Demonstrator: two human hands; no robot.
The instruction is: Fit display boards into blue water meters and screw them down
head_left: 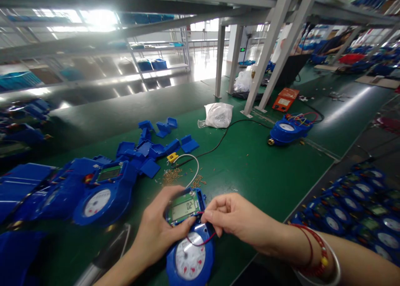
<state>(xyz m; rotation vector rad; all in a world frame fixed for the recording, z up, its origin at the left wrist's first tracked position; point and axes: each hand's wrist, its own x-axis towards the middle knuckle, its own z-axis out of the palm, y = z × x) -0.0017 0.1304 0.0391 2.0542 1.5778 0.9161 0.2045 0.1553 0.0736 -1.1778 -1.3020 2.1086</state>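
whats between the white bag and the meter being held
In the head view, going from the white bag to the held meter, there's a black cable, then a white cable and small brass-coloured pieces.

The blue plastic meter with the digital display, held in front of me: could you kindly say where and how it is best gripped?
Probably by its straight-sided display end, from the left, thumb along the lower edge: the thin red wire loops out to the right, where the right hand works, and this leaves most of the round white dial uncovered.
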